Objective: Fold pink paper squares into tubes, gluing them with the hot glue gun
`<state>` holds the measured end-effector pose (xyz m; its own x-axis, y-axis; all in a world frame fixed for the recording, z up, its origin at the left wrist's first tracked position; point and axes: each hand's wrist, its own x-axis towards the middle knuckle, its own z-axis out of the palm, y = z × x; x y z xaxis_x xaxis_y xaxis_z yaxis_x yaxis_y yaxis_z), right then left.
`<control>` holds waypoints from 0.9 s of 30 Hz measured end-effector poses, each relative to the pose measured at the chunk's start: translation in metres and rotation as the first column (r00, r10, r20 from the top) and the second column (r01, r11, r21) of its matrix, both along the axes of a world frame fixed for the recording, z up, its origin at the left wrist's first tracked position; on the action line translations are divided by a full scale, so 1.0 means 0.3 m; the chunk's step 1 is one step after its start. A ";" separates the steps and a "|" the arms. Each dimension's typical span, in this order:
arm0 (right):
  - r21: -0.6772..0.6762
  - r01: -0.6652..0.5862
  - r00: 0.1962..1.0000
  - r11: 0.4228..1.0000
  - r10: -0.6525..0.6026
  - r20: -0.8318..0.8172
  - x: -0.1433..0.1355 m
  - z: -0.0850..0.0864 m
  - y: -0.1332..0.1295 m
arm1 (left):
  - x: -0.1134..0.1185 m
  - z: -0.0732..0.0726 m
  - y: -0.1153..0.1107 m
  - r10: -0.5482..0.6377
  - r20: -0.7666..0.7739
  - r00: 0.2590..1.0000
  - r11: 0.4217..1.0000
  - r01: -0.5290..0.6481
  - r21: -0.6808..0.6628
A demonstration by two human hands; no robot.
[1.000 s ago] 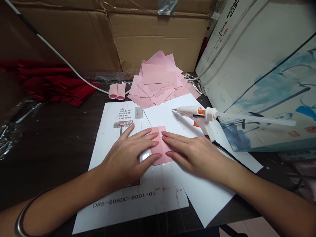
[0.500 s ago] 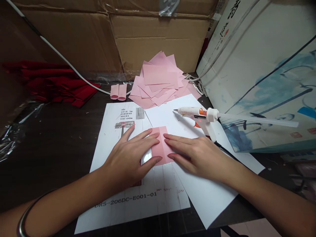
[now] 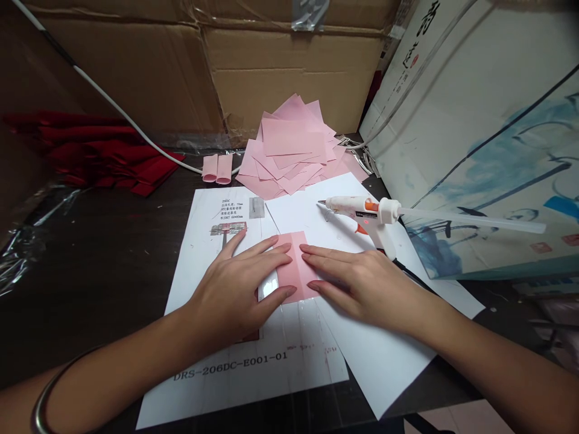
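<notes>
A small pink sheet (image 3: pixel 295 274) lies flat on the white papers between my hands, with a crease running down it. My left hand (image 3: pixel 244 277) rests palm down with its fingers apart, the fingertips on the sheet's left part. Lying on the right part are the outstretched fingers of my right hand (image 3: pixel 348 274). Neither hand grips anything. Just beyond my right hand a white glue gun (image 3: pixel 362 208) lies on its side, a long clear glue stick (image 3: pixel 474 220) poking out of its back. Under my left hand is a printed paper (image 3: pixel 190 289), its picture partly hidden.
A heap of pink sheets (image 3: pixel 294 147) lies at the back, beside two rolled pink tubes (image 3: pixel 217 169). Red folded material (image 3: pixel 99 154) is piled at left. Cardboard (image 3: pixel 289 72) stands behind, and a painted white box (image 3: pixel 493 138) at right. A white cable (image 3: pixel 126 117) crosses the back left.
</notes>
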<state>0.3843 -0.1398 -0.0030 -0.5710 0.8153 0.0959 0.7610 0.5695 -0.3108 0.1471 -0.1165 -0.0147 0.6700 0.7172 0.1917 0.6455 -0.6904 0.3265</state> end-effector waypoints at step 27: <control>0.402 -0.014 0.973 0.915 0.106 -0.207 -0.051 -0.034 0.030 | -0.002 0.005 -0.003 0.044 -0.023 0.999 0.998 -0.045 -0.033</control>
<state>0.3690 -0.1309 -0.0131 -0.5446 0.6486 0.5317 0.6599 0.7227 -0.2057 0.1463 -0.1173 -0.0131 0.6412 0.7521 0.1527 0.6827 -0.6498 0.3342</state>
